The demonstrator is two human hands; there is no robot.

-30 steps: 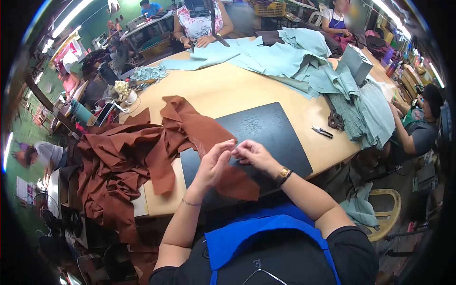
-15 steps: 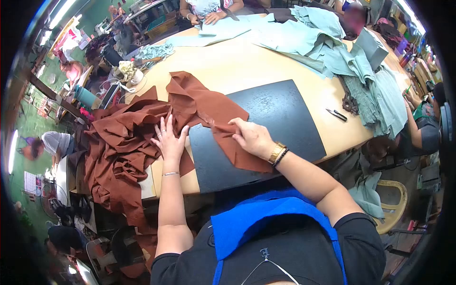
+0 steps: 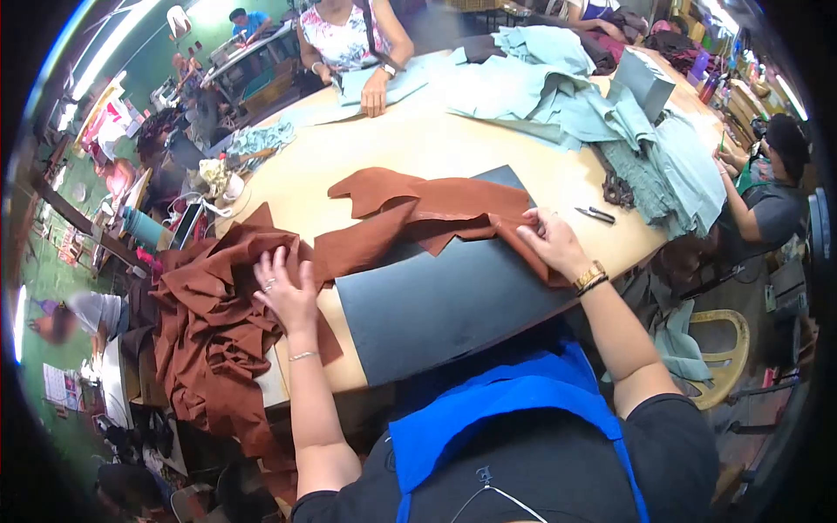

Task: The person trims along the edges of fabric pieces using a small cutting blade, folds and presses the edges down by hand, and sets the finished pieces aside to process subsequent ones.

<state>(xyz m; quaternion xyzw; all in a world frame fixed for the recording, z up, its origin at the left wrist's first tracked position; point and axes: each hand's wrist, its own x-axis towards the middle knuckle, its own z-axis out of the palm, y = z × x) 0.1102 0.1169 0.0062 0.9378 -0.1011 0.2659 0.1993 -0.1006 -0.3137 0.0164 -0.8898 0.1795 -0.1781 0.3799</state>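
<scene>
My left hand (image 3: 289,295) lies with its fingers spread on the near edge of a crumpled pile of rust-brown fabric (image 3: 209,305). At the right, my right hand (image 3: 558,246) pinches the end of a long brown fabric piece (image 3: 453,199). That piece stretches leftward, folded and wavy, across the back of a black mat (image 3: 436,305). Its left end comes close to the pile; whether the two are joined is unclear. The front part of the mat is uncovered.
Pale green fabric (image 3: 558,96) is heaped along the table's far right. Black-handled snips (image 3: 595,214) lie right of the mat. Across the table a person (image 3: 353,52) handles green fabric; another person (image 3: 767,192) sits at the right. A yellow chair (image 3: 731,336) stands at near right.
My right hand has moved right, drawing the brown piece across the mat and baring the mat's front. My left hand has shifted slightly left on the pile. The camera view has tilted up.
</scene>
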